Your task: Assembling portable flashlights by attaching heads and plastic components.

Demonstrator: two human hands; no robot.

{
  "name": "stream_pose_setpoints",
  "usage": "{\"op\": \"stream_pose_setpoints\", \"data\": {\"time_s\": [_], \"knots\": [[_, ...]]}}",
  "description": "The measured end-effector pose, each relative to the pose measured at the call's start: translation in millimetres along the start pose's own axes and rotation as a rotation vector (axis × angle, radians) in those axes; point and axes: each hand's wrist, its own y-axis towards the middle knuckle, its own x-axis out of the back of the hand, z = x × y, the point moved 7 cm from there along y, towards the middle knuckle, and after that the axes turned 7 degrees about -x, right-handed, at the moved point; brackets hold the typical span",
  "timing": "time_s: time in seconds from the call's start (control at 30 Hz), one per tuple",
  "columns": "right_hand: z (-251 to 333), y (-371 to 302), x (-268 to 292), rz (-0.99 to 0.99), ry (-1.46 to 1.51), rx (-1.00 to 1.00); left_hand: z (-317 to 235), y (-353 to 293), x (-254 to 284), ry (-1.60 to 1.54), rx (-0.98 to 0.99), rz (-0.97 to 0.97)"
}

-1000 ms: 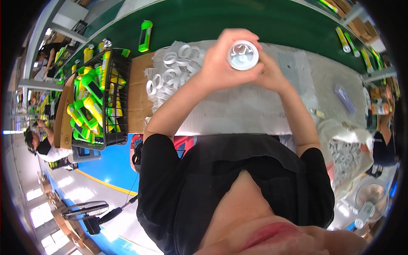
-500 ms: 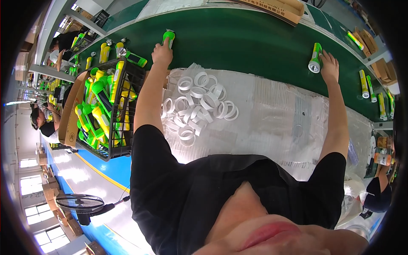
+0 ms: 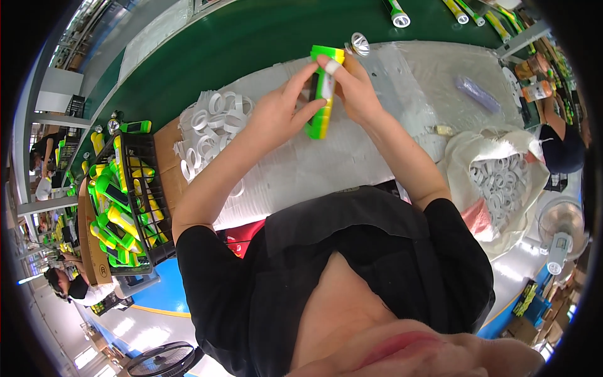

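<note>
In front of me, over the covered worktop, both hands are on a green and yellow flashlight body [image 3: 322,119] held roughly upright. My left hand [image 3: 282,113] grips it from the left, thumb and fingers against its side. My right hand [image 3: 359,94] closes round its upper right part; a white band wraps one finger. Just beyond the right fingers is a shiny round reflector head [image 3: 360,44], apart from the body; whether the fingers touch it is hard to tell. Left of my left forearm lies a pile of white rings [image 3: 217,119], partly covered by that arm.
A black crate [image 3: 164,217] heaped with green and yellow flashlights stands at the left. At the right, an open white sack [image 3: 455,169] holds many white rings. Another flashlight [image 3: 397,14] lies on the green belt [image 3: 264,38] at the far side. Other people work at both sides.
My hands, wide apart before, one on a flashlight and one beside another, have come together on one flashlight body. A separate reflector head now shows by my right hand. The view has turned right.
</note>
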Motion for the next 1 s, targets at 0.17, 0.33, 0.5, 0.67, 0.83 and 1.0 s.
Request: {"op": "stream_pose_setpoints", "data": {"time_s": [0.17,0.33,0.5,0.67,0.83,1.0], "knots": [[-20,-82,1,0.309,0.123,-0.141,-31,6,19,0.127,-0.265,-0.219],[-17,-130,-11,0.505,-0.038,-0.205,-49,5,-33,-0.367,-0.127,0.05],[-25,-134,-3,0.364,-0.241,-0.105,-45,-24,-43,-0.488,-0.098,-0.109],[-19,-139,-1,0.268,-0.104,-0.008,-72,-38,-54,-0.316,-0.271,-0.238],[-19,-146,14,0.132,0.018,-0.039,-83,-29,-70,-0.17,-0.376,-0.135],[-14,-149,52,-0.038,0.188,0.011,-48,7,-97,-0.463,-0.175,-0.274]]}}
